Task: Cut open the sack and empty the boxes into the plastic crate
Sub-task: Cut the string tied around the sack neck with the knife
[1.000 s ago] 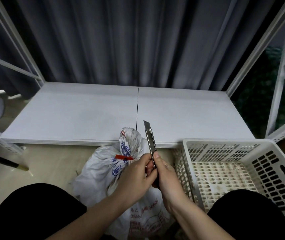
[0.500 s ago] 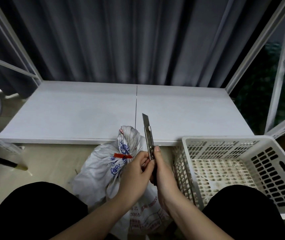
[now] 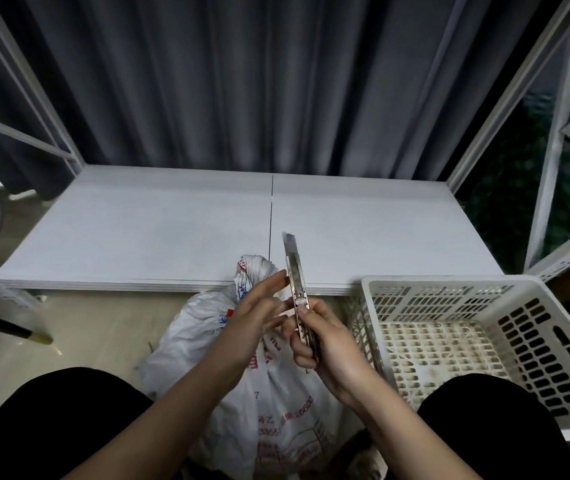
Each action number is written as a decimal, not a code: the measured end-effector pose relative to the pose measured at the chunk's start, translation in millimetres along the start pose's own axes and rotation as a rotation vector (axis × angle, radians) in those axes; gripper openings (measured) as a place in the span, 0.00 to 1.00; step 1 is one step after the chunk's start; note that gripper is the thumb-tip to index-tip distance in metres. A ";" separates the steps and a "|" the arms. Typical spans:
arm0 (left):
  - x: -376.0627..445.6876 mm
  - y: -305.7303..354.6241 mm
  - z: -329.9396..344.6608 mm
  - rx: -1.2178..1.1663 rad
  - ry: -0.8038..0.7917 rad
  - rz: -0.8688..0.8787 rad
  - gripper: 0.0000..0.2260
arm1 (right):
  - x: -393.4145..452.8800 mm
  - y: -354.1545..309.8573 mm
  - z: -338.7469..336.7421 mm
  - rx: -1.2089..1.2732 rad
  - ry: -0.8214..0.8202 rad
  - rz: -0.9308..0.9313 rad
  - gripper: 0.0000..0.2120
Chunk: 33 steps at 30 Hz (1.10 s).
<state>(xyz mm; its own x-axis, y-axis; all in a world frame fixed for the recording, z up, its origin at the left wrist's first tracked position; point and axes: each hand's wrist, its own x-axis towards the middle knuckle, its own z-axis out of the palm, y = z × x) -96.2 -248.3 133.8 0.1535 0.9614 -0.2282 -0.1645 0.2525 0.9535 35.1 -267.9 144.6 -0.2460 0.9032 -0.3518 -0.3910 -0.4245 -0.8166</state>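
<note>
A white woven sack (image 3: 193,327) with red and blue print stands on the floor between my knees, its neck tied shut with a red tie. My right hand (image 3: 328,344) grips a metal utility knife (image 3: 295,278), blade out and pointing up over the sack. My left hand (image 3: 255,317) is beside the knife with fingers stretched out, fingertips near the knife's body. A white plastic crate (image 3: 484,289) sits on the floor to the right. No boxes show; the sack hides its contents.
A low white shelf board (image 3: 172,230) runs across behind the sack, framed by white metal rack posts (image 3: 553,133). Grey curtains hang behind. A dark stick with a pale tip (image 3: 10,329) lies on the floor at the left.
My left hand has let go of the knife and spread its fingers. The blade stands further out of the knife than a second ago.
</note>
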 end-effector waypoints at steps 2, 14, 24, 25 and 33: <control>1.1 1.2 -1.4 0.005 0.032 -0.020 0.16 | -0.9 3.1 -2.0 -0.128 0.005 0.003 0.06; 34.6 -27.4 -43.3 0.517 0.621 0.093 0.11 | -4.0 23.3 -27.6 -0.284 0.267 0.102 0.17; 53.0 -74.3 -49.9 1.014 0.319 -0.098 0.24 | 0.5 36.3 -33.5 -0.314 0.341 0.217 0.14; 56.5 -74.3 -47.6 1.009 0.389 -0.126 0.31 | 1.6 37.3 -33.3 -0.321 0.341 0.216 0.14; 87.2 -72.6 -22.2 1.038 0.551 -0.272 0.43 | 8.8 44.6 -31.5 -0.352 0.349 0.191 0.15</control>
<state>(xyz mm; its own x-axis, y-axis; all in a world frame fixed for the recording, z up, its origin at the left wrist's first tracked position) -92.5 -180.3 40.3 -0.4165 0.8716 -0.2586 0.7095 0.4895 0.5070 43.5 -276.9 90.7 0.0499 0.8045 -0.5919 -0.0318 -0.5910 -0.8060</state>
